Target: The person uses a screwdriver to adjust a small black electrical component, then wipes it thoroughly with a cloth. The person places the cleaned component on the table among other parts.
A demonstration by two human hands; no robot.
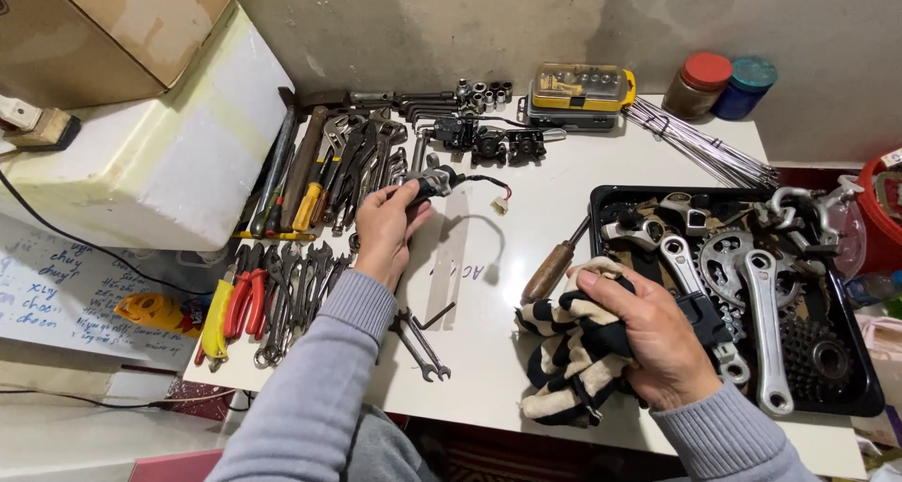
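Note:
My left hand [385, 230] grips a small grey and black part [434, 181] above the white table [526, 209]; a thin cable with a white plug [500, 203] trails from it to the right. My right hand [658, 336] presses down on a crumpled black and cream striped rag [564, 350] at the table's front, just left of a black tray [601, 198]. Both arms wear grey sleeves.
The black tray holds silver crank arms [763, 327], sprockets and chain rings. Wrenches, pliers [242, 303] and screwdrivers lie at the left. A wooden-handled tool [554, 266], hex keys, sockets, a yellow bit case [581, 85], two jars [700, 83] and spokes [700, 144] line the back. A white foam box [160, 153] stands left.

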